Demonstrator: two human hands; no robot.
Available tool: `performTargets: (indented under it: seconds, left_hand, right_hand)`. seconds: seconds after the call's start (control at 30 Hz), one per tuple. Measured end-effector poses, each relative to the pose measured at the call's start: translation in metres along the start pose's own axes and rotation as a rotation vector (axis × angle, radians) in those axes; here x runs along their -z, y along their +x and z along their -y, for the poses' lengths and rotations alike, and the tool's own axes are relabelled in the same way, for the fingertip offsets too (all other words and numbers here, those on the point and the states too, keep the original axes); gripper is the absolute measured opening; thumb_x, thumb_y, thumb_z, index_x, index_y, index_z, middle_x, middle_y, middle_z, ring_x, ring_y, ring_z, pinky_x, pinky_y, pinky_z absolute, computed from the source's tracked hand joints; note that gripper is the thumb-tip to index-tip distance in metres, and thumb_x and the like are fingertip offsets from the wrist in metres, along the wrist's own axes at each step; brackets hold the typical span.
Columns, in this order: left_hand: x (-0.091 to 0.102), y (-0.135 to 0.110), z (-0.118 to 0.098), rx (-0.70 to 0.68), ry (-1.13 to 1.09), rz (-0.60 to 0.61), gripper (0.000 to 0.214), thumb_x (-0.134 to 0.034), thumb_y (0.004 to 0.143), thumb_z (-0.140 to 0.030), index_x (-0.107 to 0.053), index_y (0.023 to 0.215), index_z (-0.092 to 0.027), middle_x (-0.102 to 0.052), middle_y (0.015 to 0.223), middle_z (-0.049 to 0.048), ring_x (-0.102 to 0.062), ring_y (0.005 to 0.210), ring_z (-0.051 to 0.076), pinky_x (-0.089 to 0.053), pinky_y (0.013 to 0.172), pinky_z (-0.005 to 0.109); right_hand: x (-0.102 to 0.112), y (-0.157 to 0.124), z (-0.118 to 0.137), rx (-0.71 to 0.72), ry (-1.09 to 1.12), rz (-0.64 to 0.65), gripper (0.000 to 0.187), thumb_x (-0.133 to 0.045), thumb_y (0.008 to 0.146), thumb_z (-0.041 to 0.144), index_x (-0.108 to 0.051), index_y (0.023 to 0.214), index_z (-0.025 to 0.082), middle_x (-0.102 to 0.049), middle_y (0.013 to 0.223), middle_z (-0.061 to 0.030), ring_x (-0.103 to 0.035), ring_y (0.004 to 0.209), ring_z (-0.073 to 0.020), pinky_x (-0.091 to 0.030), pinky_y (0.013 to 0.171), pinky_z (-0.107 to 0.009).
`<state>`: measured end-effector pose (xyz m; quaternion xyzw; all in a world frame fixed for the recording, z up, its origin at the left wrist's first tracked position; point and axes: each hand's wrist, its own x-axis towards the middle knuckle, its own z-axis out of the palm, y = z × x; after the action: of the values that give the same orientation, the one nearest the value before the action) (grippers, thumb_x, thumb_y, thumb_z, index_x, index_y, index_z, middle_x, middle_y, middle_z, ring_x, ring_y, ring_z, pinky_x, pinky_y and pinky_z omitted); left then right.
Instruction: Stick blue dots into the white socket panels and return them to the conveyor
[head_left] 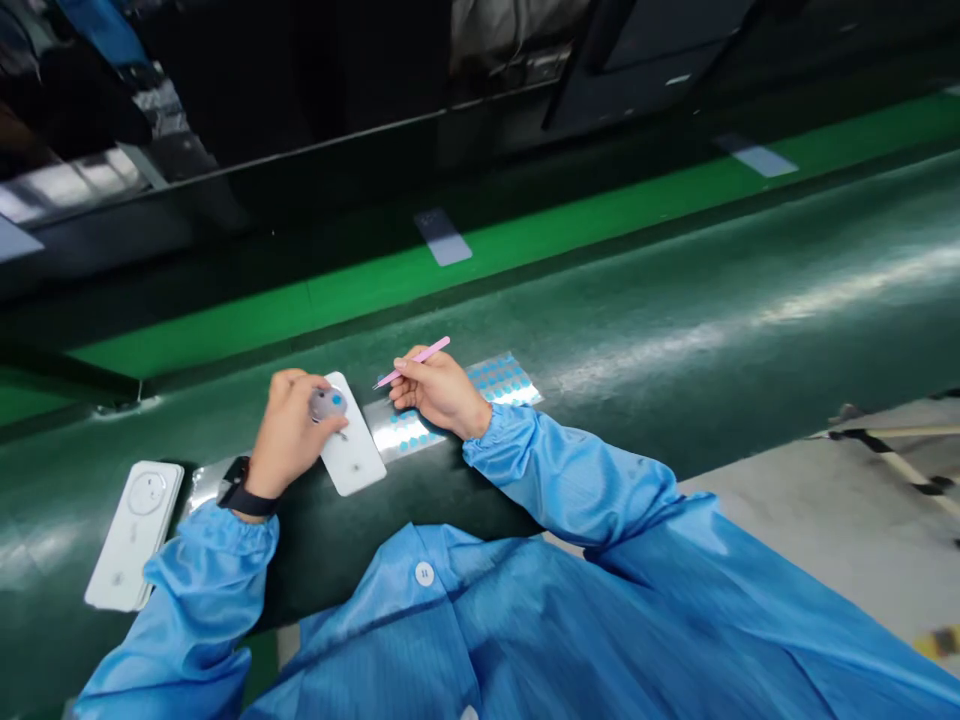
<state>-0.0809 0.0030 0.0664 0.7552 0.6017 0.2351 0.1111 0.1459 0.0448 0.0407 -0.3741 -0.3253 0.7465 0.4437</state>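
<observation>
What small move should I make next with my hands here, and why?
Perhaps ease the pink tweezers in your right hand toward the round grey piece. Your left hand holds that piece over the white phone-shaped panel, its blue dot is exposed, and the tweezers' tips point that way. Whether they grip anything is too small to tell.

Factory floor, reads as an assembly line. Long dark-green bench runs left to right; bright-green strip behind it, likely a conveyor, with pale flat panels spaced along it. Near left: stack of white panels. Worker's blue smock fits. Bare grey floor, right, yellow-and-black patch there, blurred.
</observation>
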Motion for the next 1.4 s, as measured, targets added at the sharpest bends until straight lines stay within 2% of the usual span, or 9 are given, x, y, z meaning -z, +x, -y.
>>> performTargets:
  seconds: [0.2, 0.33, 0.47, 0.6, 0.73, 0.9, 1.1, 1.3, 1.4]
  left_hand:
    - [0.070, 0.114, 0.040, 0.155, 0.059, -0.291, 0.038, -0.077, 0.066, -0.019, -0.060, 0.100, -0.020, -0.049, 0.113, 0.0085, -0.049, 0.124, 0.032, -0.042, 0.109, 0.049]
    - [0.091, 0.148, 0.054, 0.280, 0.095, -0.505, 0.027, -0.070, 0.074, -0.021, -0.057, 0.097, -0.020, -0.049, 0.122, 0.0102, -0.041, 0.133, 0.038, -0.035, 0.110, 0.057]
    - [0.072, 0.126, 0.057, 0.259, 0.131, -0.462, 0.019, -0.067, 0.072, -0.026, -0.059, 0.088, -0.021, -0.061, 0.105, 0.0097, -0.052, 0.119, 0.034, -0.038, 0.109, 0.053]
    - [0.051, 0.078, 0.060, 0.243, 0.178, -0.320, 0.017, -0.063, 0.074, -0.035, -0.062, 0.085, -0.023, -0.067, 0.101, 0.0098, -0.058, 0.111, 0.033, -0.042, 0.104, 0.051]
    - [0.045, 0.048, 0.065, 0.263, 0.199, -0.170, 0.029, -0.058, 0.080, -0.044, -0.067, 0.096, -0.022, -0.069, 0.110, 0.0130, -0.056, 0.117, 0.034, -0.039, 0.107, 0.054]
    - [0.025, 0.070, 0.074, 0.319, 0.157, -0.012, 0.028, -0.059, 0.077, -0.040, -0.071, 0.098, -0.025, -0.071, 0.118, 0.0128, -0.055, 0.123, 0.036, -0.039, 0.107, 0.057]
    - [0.037, 0.106, 0.077, 0.454, 0.113, -0.141, 0.021, -0.065, 0.074, -0.043, -0.070, 0.081, -0.024, -0.069, 0.119, 0.0178, -0.036, 0.138, 0.049, -0.027, 0.103, 0.075]
    - [0.053, 0.083, 0.061, 0.505, -0.046, -0.231, 0.039, -0.057, 0.083, -0.040, -0.062, 0.117, -0.020, -0.064, 0.124, 0.0143, -0.059, 0.119, 0.030, -0.047, 0.103, 0.051]
    - [0.034, 0.071, 0.033, 0.508, -0.386, -0.232, 0.055, -0.059, 0.085, -0.046, -0.045, 0.134, -0.026, -0.059, 0.129, 0.0120, -0.065, 0.104, 0.023, -0.059, 0.082, 0.042]
  right_hand:
    - [0.008, 0.010, 0.029, 0.180, -0.069, -0.102, 0.036, -0.082, 0.073, 0.041, -0.053, 0.072, 0.020, -0.062, 0.054, 0.0032, -0.062, 0.047, -0.0116, -0.052, 0.043, -0.019]
    - [0.036, 0.046, 0.077, 0.416, -0.517, -0.295, 0.031, -0.061, 0.091, 0.042, -0.055, 0.071, 0.020, -0.065, 0.062, -0.0013, -0.066, 0.058, -0.0152, -0.056, 0.058, -0.025]
    - [0.061, 0.101, 0.133, 0.310, -1.465, -0.515, 0.031, -0.041, 0.098, 0.019, -0.070, 0.090, 0.012, -0.075, 0.102, -0.0172, -0.071, 0.102, -0.0251, -0.053, 0.089, -0.031]
    - [0.063, 0.147, 0.148, 0.166, -1.671, -0.513, 0.046, -0.068, 0.086, 0.036, -0.069, 0.114, 0.000, -0.066, 0.122, -0.0310, -0.062, 0.120, -0.0400, -0.048, 0.099, -0.043]
    - [0.054, 0.165, 0.138, 0.058, -1.890, -0.476, 0.046, -0.065, 0.090, 0.037, -0.069, 0.119, 0.002, -0.069, 0.118, -0.0271, -0.068, 0.111, -0.0351, -0.052, 0.089, -0.037]
    - [0.042, 0.155, 0.134, 0.126, -1.913, -0.442, 0.052, -0.069, 0.086, 0.046, -0.072, 0.114, 0.002, -0.071, 0.114, -0.0269, -0.068, 0.111, -0.0346, -0.051, 0.088, -0.035]
    - [0.025, 0.146, 0.132, 0.212, -1.842, -0.385, 0.034, -0.067, 0.088, 0.029, -0.074, 0.106, 0.002, -0.072, 0.108, -0.0278, -0.069, 0.108, -0.0329, -0.049, 0.086, -0.032]
    - [0.006, 0.131, 0.136, 0.300, -1.733, -0.410, 0.034, -0.047, 0.092, 0.009, -0.065, 0.119, 0.001, -0.069, 0.114, -0.0261, -0.067, 0.110, -0.0327, -0.050, 0.090, -0.037]
    - [-0.011, 0.086, 0.109, 0.417, -1.264, -0.187, 0.029, -0.047, 0.090, 0.012, -0.069, 0.109, 0.011, -0.069, 0.076, -0.0096, -0.067, 0.070, -0.0231, -0.053, 0.063, -0.032]
